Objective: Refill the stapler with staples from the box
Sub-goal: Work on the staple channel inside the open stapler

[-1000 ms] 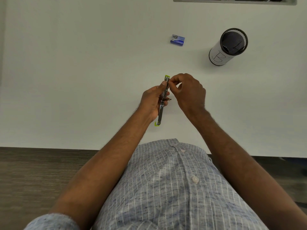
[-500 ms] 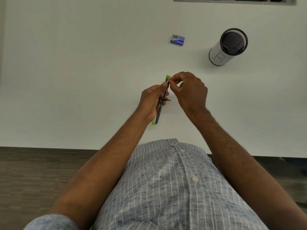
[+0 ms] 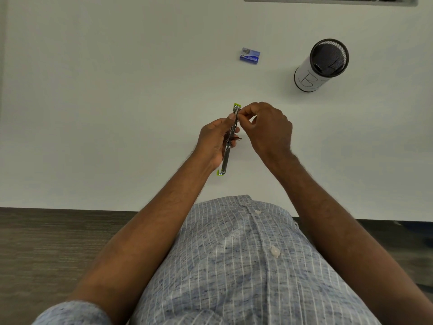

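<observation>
While the stapler point(image 3: 230, 139) is lying opened out in our hands, we are judging the refill as midway and not yet closed.

We are gripping the stapler in our left hand point(image 3: 214, 143), fingers curled round its metal rail, above the white table point(image 3: 117, 102); our right hand point(image 3: 266, 127) is pinching at the rail's far end beside the green tip, though whether staples are sitting between those fingertips we cannot tell. The box point(image 3: 249, 56) is resting shut-looking farther back on the table, well apart from both hands. Seating the strip and folding the stapler closed are remaining, in our judgement. We are seeing bare surface all round; the mesh cup point(image 3: 322, 65) is standing off to the right, and the table's near edge is running close to our body.
</observation>
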`<act>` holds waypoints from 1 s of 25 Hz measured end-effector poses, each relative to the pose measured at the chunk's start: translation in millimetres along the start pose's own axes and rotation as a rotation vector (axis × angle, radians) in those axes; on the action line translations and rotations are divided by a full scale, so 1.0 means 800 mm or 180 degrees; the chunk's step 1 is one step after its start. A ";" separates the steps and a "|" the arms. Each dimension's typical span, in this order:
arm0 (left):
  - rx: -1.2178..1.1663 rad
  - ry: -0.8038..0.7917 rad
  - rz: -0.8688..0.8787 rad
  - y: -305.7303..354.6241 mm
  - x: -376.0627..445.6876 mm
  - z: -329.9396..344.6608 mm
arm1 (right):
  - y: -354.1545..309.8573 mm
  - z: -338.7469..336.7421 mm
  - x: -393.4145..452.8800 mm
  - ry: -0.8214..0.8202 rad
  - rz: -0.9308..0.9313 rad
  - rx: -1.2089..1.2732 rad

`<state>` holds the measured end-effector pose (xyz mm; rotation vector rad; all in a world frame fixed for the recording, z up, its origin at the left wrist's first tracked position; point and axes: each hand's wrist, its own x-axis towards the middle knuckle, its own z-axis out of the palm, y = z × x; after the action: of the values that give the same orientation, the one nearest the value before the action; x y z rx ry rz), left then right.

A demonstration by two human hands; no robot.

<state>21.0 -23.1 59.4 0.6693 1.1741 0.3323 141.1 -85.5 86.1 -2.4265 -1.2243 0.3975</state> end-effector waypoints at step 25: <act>-0.0477 -0.0156 -0.0348 0.004 -0.005 0.003 | 0.003 -0.003 0.001 0.0116 0.0073 0.0106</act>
<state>22.2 -23.9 65.2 0.4782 1.1226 0.3065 144.3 -86.3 87.0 -2.4108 -1.1664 0.3758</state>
